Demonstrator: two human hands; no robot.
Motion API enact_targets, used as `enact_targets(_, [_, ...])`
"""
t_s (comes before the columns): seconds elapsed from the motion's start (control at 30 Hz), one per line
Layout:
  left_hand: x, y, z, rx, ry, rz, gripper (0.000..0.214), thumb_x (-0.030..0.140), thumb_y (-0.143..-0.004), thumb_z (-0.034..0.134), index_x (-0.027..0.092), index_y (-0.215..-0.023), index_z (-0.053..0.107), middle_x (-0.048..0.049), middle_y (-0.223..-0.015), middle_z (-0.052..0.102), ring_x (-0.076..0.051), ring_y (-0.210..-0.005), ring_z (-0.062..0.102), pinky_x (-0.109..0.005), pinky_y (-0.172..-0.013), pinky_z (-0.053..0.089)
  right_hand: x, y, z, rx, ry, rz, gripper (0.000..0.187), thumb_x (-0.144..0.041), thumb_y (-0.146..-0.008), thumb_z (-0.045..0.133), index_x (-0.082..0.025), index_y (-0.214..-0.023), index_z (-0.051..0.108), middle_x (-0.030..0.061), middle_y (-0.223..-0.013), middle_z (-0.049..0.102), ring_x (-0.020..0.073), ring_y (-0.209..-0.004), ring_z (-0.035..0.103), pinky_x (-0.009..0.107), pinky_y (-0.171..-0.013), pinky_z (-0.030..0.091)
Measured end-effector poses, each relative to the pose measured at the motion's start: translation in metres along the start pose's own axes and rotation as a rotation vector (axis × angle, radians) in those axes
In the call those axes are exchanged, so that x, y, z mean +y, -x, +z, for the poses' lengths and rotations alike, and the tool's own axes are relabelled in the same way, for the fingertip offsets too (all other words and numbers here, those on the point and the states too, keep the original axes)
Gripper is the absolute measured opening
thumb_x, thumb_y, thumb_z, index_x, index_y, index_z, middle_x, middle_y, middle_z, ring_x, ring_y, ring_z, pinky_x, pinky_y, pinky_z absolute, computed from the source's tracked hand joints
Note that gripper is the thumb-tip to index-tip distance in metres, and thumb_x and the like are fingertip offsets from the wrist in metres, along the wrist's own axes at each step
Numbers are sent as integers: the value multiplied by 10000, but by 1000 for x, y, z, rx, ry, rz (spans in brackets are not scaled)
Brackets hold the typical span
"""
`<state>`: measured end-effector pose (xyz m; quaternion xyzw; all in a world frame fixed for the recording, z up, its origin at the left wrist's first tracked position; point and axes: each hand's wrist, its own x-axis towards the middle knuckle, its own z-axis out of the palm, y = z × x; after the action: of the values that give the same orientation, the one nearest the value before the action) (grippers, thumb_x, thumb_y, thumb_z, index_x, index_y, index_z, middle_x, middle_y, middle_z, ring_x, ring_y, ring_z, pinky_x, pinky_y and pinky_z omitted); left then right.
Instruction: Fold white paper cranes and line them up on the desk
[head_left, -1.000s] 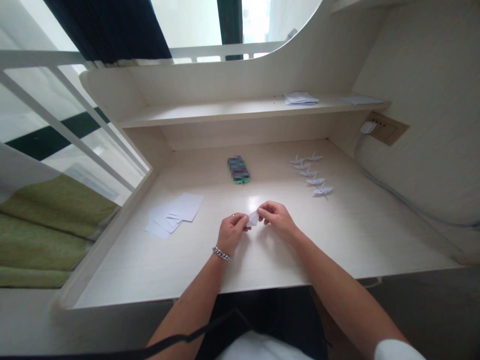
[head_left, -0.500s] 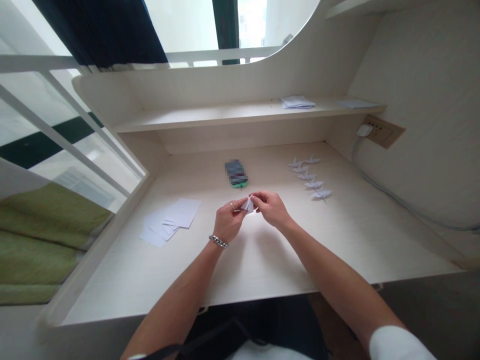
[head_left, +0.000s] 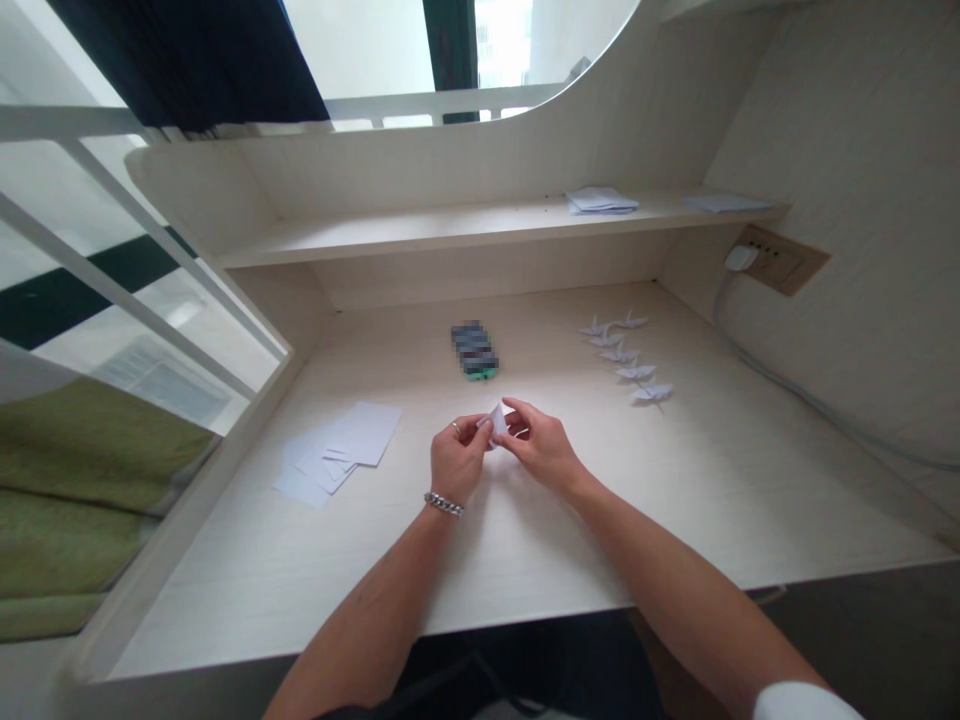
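A small folded white paper piece (head_left: 498, 418) is pinched between both my hands just above the pale wooden desk (head_left: 525, 520). My left hand (head_left: 457, 460), with a ring and a chain bracelet, grips its left side with closed fingers. My right hand (head_left: 541, 447) grips its right side, fingers curled around it. A loose pile of white paper squares (head_left: 341, 450) lies on the desk to the left of my hands. A row of several finished white paper cranes (head_left: 626, 356) lies to the right and farther back.
A phone (head_left: 474, 351) lies flat behind my hands. More paper (head_left: 600, 200) rests on the shelf above. A wall socket with a white plug (head_left: 776, 260) and a cable sits at the right. A white railing (head_left: 150, 300) borders the left.
Both hands drifted with the folded paper: up and away from me, then back down and slightly right. The fingers shifted their grip on the paper. The view tilted a little.
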<state>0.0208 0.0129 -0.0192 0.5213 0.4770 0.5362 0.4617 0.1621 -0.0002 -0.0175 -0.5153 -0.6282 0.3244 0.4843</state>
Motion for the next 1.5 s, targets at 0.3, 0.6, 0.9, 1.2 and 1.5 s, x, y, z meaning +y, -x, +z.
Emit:
enact_targets(0.3, [0, 1, -1, -44, 75, -56, 418, 325, -695, 753, 100, -1037, 675, -68, -783, 742, -168, -686, 697, -291, -652, 590, 4, 0, -1, 12, 107, -53, 286, -268, -903, 462, -166, -1096, 647, 61, -825, 704, 160, -679, 646, 277, -669, 506])
enact_targets(0.6, [6, 2, -2, -71, 190, -235, 392, 460, -632, 779, 119, -793, 674, -42, -685, 694, -159, -614, 665, -227, -475, 537, 1, -6, -7, -111, -433, 342, 310, -461, -727, 666, -159, -788, 638, 24, -685, 661, 142, -609, 614, 248, -551, 486])
enact_targets(0.9, [7, 4, -4, -123, 217, -232, 345, 393, -635, 799, 106, -758, 652, -37, -684, 675, -147, -617, 666, -222, -499, 566, -1, -4, -8, 115, -80, 46, 202, -354, -797, 635, -162, -742, 663, 40, -713, 670, 158, -655, 589, 279, -638, 462])
enact_targets(1.2, [6, 5, -5, -148, 282, -198, 370, 355, -638, 797, 115, -890, 670, -50, -795, 687, -161, -679, 660, -245, -505, 581, -5, 2, -8, 69, 11, -9, 159, -302, -845, 572, -187, -770, 652, 32, -732, 655, 166, -670, 574, 266, -630, 436])
enact_targets(1.5, [15, 4, -8, -156, 294, -235, 392, 404, -655, 760, 157, -953, 695, -31, -785, 658, -138, -631, 623, -231, -455, 553, -4, 1, -8, 19, 4, -60, 130, -264, -836, 567, -197, -774, 660, 30, -754, 652, 171, -700, 577, 269, -646, 435])
